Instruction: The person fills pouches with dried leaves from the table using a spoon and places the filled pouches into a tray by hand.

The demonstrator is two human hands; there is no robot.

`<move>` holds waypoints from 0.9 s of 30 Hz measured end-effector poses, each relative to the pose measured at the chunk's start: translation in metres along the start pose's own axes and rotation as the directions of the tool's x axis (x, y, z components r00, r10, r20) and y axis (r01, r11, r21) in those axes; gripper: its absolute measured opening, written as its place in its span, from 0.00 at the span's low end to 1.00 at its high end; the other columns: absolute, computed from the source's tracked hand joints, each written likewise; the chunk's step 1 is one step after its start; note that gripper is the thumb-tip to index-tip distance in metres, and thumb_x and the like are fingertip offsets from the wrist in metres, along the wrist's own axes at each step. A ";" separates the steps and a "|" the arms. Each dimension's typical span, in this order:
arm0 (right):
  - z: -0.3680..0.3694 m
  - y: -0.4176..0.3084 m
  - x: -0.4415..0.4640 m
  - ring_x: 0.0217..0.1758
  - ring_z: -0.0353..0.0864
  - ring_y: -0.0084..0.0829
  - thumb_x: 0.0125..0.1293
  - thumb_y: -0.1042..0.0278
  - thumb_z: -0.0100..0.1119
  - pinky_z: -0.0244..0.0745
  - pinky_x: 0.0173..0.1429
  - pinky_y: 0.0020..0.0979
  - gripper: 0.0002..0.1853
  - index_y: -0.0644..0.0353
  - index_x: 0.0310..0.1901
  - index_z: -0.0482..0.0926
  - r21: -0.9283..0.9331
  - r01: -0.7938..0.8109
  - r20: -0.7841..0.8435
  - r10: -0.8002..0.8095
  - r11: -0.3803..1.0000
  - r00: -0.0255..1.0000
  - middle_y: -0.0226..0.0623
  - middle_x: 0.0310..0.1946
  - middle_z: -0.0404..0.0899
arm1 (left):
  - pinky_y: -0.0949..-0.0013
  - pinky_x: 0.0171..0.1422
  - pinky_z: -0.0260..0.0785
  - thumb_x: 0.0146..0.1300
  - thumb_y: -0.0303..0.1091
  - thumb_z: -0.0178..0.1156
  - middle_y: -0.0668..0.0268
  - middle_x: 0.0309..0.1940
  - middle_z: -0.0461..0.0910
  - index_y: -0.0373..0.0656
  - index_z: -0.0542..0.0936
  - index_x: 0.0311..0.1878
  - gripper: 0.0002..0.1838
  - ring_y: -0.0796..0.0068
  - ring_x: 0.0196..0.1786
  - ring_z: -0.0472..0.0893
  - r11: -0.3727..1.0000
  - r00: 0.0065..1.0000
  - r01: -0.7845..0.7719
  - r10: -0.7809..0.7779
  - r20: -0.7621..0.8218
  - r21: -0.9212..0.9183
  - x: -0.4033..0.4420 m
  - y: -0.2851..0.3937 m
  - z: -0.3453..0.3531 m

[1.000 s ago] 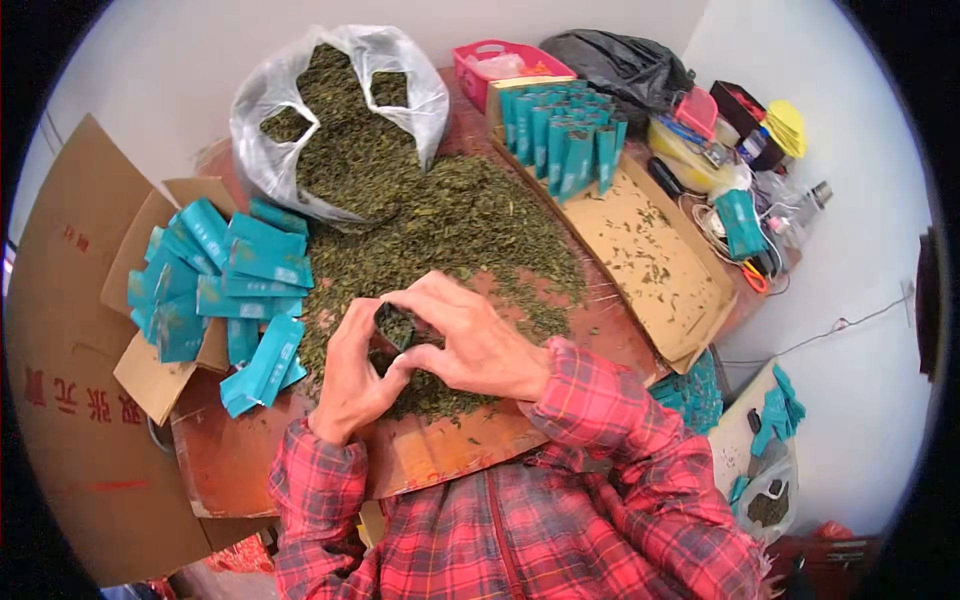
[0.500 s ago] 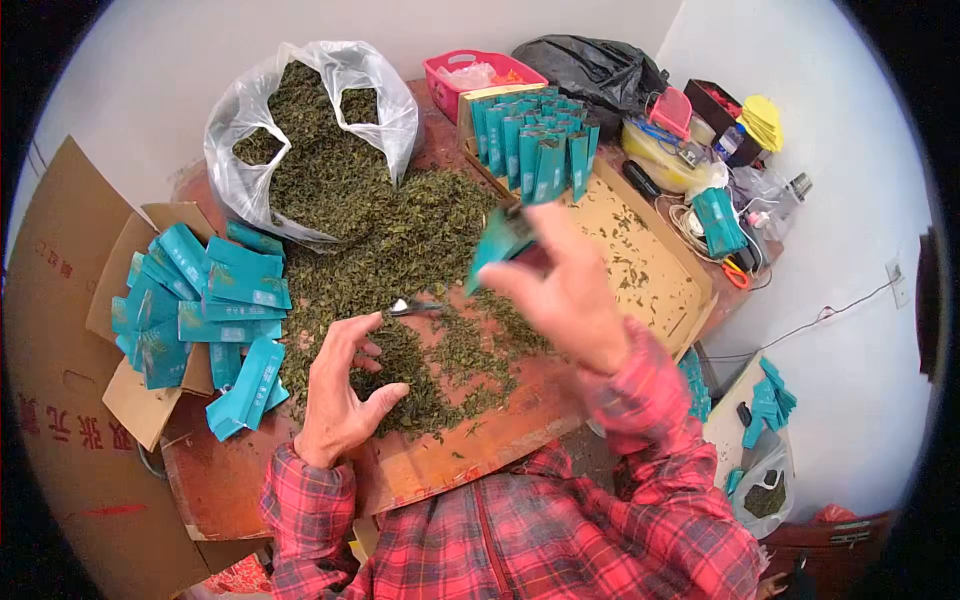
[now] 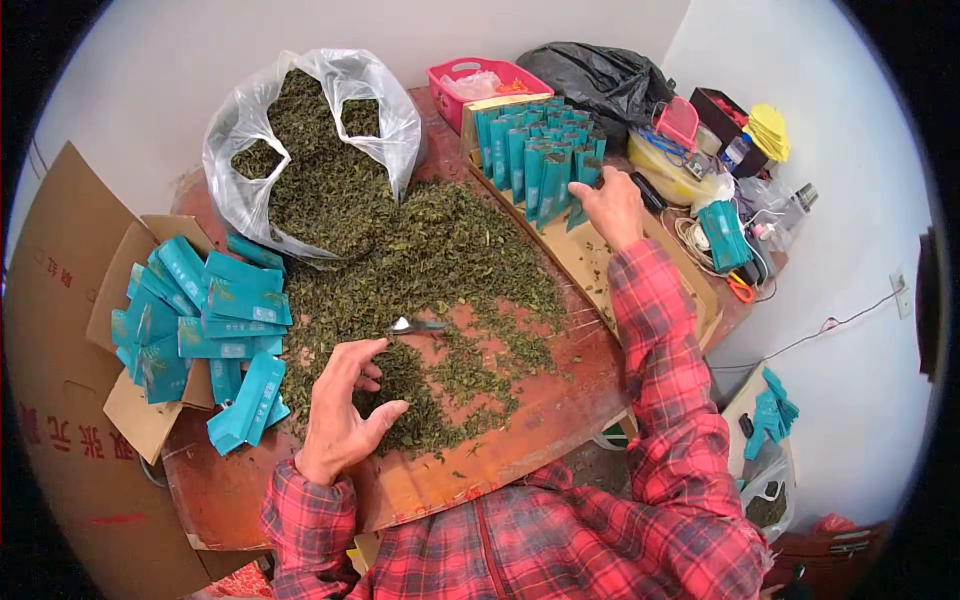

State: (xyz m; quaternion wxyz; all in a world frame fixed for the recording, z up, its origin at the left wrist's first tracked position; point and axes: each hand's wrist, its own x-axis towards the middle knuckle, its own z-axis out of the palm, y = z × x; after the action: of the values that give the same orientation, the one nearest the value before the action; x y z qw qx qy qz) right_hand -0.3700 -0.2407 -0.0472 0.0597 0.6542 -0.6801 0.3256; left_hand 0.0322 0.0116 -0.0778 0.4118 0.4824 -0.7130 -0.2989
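Note:
My right hand (image 3: 614, 208) pinches a teal packet (image 3: 577, 213) at the near end of the upright rows of teal packets (image 3: 535, 150). Those rows stand in a shallow cardboard tray (image 3: 580, 262). Nearer my body, my left hand (image 3: 345, 415) hovers by the edge of the loose dried leaves (image 3: 440, 240), which look like tea. Its fingers are curved and apart, with nothing held. A small spoon (image 3: 415, 326) lies among the leaves, just beyond my left fingertips.
Left of the leaves, a cardboard box (image 3: 155, 415) holds flat teal packets (image 3: 235, 300). A clear plastic bag (image 3: 225, 170) of leaves stands at the back. Behind the tray are a pink basket (image 3: 450, 88) and a black bag (image 3: 595, 80). Orange-handled scissors (image 3: 740, 288) lie right.
My right hand has moved from above the leaves, away and to the right, carrying the teal packet to the cardboard tray. My left hand has stayed nearly still.

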 end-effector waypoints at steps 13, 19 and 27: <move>0.020 0.001 0.015 0.52 0.89 0.63 0.61 0.48 0.82 0.83 0.58 0.57 0.29 0.71 0.46 0.87 -0.115 -0.025 0.088 0.036 0.993 0.996 0.64 0.46 0.89 | 0.61 0.54 0.83 0.63 0.47 0.80 0.55 0.62 0.79 0.39 0.77 0.73 0.40 0.62 0.51 0.83 1.000 1.000 0.003 -0.003 0.008 0.031 0.001 -0.002 -0.001; 0.035 0.031 0.026 0.53 0.89 0.63 0.64 0.41 0.77 0.83 0.58 0.57 0.32 0.69 0.47 0.88 -0.136 0.067 0.101 -0.054 0.988 0.993 0.62 0.45 0.89 | 0.62 0.55 0.82 0.61 0.43 0.81 0.55 0.61 0.79 0.40 0.78 0.74 0.40 0.63 0.51 0.84 1.000 1.000 -0.018 0.018 -0.001 0.018 -0.001 -0.012 0.003; 0.020 0.045 0.020 0.44 0.89 0.52 0.68 0.49 0.75 0.82 0.52 0.47 0.28 0.69 0.57 0.86 -0.166 0.229 0.043 -0.224 0.959 0.974 0.52 0.41 0.89 | 0.59 0.58 0.80 0.60 0.33 0.79 0.54 0.60 0.80 0.41 0.76 0.75 0.39 0.58 0.50 0.83 0.990 0.999 -0.021 0.027 -0.045 0.136 -0.007 -0.005 -0.015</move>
State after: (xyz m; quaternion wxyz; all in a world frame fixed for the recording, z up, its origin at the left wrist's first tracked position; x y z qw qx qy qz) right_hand -0.4080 -0.2712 -0.0692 0.1441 0.7241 -0.6267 0.2494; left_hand 0.0492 0.0164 -0.0765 0.3982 0.5075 -0.7276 -0.2333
